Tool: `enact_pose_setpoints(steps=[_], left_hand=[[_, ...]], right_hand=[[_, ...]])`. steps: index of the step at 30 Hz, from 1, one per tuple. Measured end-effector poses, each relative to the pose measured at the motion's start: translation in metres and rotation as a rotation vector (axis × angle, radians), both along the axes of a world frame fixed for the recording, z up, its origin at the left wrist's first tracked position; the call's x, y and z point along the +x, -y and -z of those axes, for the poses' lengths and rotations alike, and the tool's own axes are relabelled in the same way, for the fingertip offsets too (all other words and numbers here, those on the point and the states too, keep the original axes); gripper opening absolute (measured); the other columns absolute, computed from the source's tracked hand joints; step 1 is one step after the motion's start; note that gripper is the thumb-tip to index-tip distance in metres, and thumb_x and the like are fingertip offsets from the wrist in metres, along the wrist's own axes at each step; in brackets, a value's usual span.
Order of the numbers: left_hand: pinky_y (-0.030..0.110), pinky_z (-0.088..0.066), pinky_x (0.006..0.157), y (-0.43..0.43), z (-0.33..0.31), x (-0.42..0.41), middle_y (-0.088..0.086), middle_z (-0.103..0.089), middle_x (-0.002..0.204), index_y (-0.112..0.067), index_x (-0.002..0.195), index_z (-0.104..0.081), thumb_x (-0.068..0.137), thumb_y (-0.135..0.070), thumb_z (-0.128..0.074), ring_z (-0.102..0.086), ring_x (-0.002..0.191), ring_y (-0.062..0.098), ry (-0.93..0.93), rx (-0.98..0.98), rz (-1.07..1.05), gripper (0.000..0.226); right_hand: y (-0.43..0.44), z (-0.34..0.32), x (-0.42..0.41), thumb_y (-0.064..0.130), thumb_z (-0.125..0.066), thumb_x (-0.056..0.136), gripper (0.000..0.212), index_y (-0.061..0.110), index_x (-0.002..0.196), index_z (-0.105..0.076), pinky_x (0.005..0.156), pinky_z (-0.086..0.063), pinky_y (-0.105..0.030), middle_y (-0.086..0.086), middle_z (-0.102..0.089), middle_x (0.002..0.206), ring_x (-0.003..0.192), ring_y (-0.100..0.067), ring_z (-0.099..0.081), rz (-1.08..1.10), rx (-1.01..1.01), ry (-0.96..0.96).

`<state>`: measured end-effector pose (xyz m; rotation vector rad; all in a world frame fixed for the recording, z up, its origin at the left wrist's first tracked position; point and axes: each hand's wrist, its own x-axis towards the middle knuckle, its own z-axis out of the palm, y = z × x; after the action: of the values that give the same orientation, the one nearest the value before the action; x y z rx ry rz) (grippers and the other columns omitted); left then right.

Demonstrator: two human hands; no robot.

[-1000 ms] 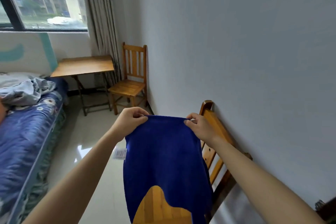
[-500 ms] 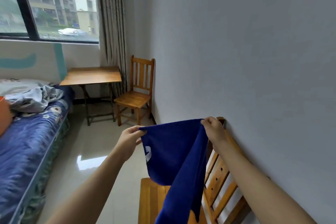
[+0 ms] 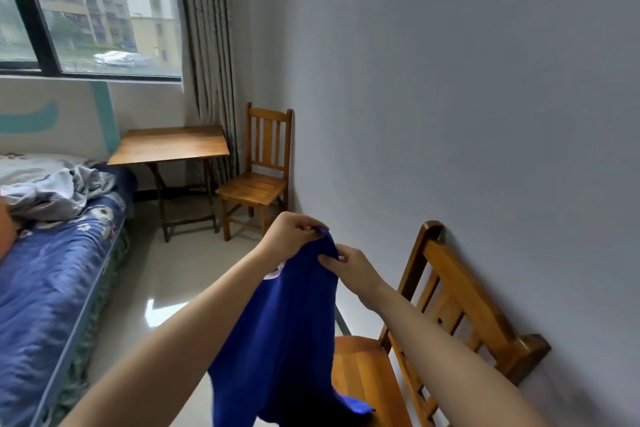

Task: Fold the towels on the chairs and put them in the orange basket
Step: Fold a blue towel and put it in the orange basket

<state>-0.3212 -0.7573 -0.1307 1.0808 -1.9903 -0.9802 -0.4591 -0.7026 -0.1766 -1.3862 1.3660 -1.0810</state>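
Whereas the corners were spread apart before, the left hand [image 3: 290,236] and right hand [image 3: 350,268] now pinch them almost together; the towel [image 3: 287,340] hangs doubled from them, its low tip over the near chair [image 3: 450,302].

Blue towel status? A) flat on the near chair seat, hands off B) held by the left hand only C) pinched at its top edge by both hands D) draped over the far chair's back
C: the left hand and the right hand both pinch the top edge of the blue towel, which hangs beside the near chair.
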Motion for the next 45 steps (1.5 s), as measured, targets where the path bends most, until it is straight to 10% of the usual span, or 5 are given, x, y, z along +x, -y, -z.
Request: enact_pose_setpoints(steps=[9,14,20,29,45], left_hand=[[0.038,-0.04,0.095,-0.006,0.087,0.044,0.006,-0.065,0.1,-0.02,0.101,-0.064,0.097,-0.042,-0.039,-0.059,0.092,0.02,-0.321,0.62,0.042,0.033],[0.03,-0.042,0.091,-0.003,0.097,0.033,-0.005,-0.064,0.108,-0.028,0.109,-0.059,0.086,-0.041,-0.052,-0.058,0.104,0.014,-0.309,0.576,0.131,0.026],[0.036,-0.047,0.071,0.015,0.091,0.027,0.016,-0.063,0.081,0.003,0.094,-0.062,0.09,-0.015,-0.057,-0.057,0.075,0.028,-0.341,0.37,0.023,0.019],[0.036,-0.047,0.064,0.052,0.056,0.01,0.008,-0.062,0.072,-0.007,0.084,-0.067,0.086,-0.023,-0.062,-0.054,0.064,0.018,0.189,-0.158,0.051,0.017],[0.034,-0.048,0.082,0.078,0.106,0.029,0.001,-0.061,0.086,-0.014,0.093,-0.065,0.084,-0.031,-0.061,-0.059,0.087,0.02,0.766,-0.124,0.29,0.02]], right_hand=[[0.034,-0.018,0.012,0.013,-0.043,0.097,0.02,0.019,0.093,-0.062,0.078,-0.046,-0.028,-0.004,-0.063,0.092,0.086,-0.017,-0.056,0.142,-0.039,0.163],[0.045,-0.02,0.01,0.016,-0.041,0.098,0.022,0.022,0.093,-0.062,0.08,-0.047,-0.03,-0.003,-0.062,0.095,0.09,-0.018,-0.056,0.13,-0.059,0.111],[0.047,-0.018,-0.008,0.015,-0.04,0.099,0.023,0.02,0.086,-0.059,0.07,-0.043,-0.024,-0.001,-0.061,0.085,0.079,-0.015,-0.052,0.218,-0.068,0.015],[0.041,-0.015,-0.029,0.017,-0.045,0.097,0.016,0.018,0.106,-0.058,0.069,-0.051,-0.023,-0.001,-0.062,0.089,0.082,-0.015,-0.059,0.198,-0.058,-0.196],[0.063,-0.05,-0.064,0.021,-0.058,0.09,0.022,0.003,0.096,-0.069,0.065,-0.049,-0.015,0.009,-0.06,0.077,0.072,-0.007,-0.059,-0.329,0.218,-0.98]])
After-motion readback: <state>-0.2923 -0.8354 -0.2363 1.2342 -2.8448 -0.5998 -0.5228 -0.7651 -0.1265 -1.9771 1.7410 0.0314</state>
